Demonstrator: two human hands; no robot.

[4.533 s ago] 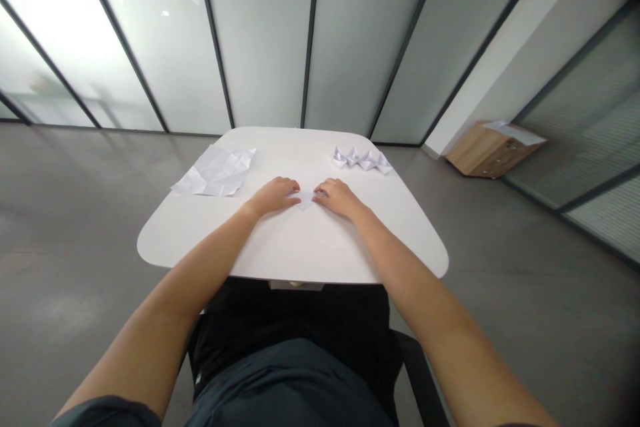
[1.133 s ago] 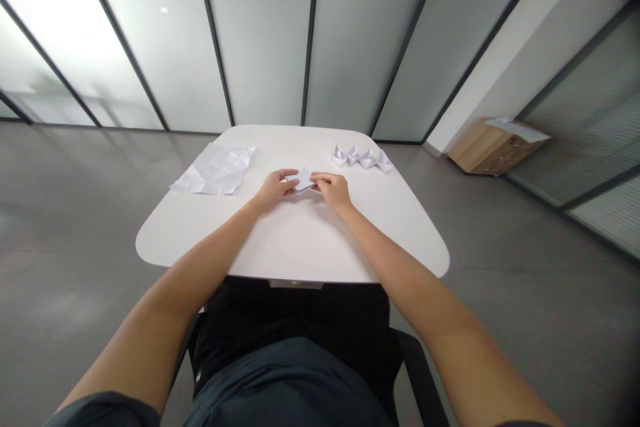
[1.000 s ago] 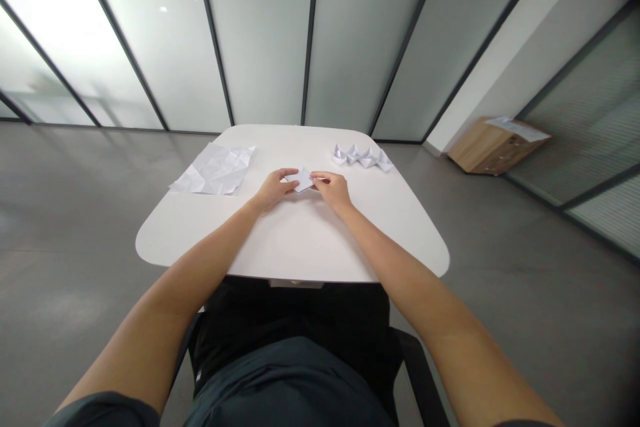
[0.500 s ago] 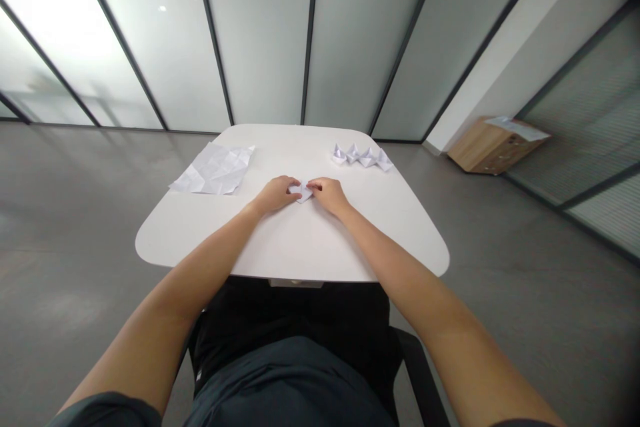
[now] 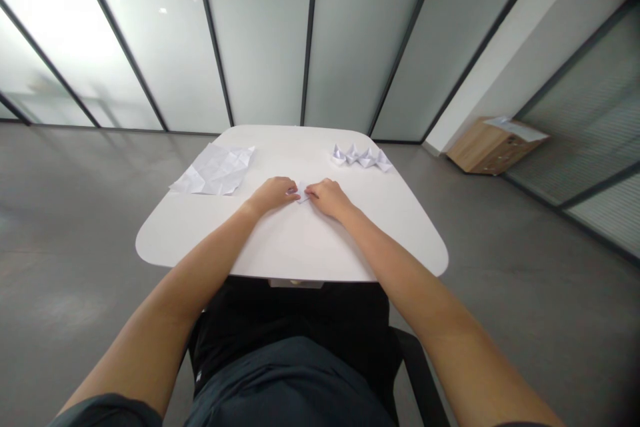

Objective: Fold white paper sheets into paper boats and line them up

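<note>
A small folded piece of white paper (image 5: 302, 193) lies on the white table (image 5: 300, 247) near its middle. My left hand (image 5: 273, 193) and my right hand (image 5: 327, 197) rest on either side of it, fingers curled and pressed onto the paper. Only a sliver of the paper shows between the fingertips. Both forearms stretch over the near half of the table.
A crumpled, creased sheet of white paper (image 5: 217, 171) lies at the table's far left. A row of several small folded paper boats (image 5: 362, 157) stands at the far right. A wooden cabinet (image 5: 487, 145) sits on the floor to the right, by glass walls.
A second ago both hands held the folded paper lifted a little farther out. They have come nearer and lower, and now press it flat on the table.
</note>
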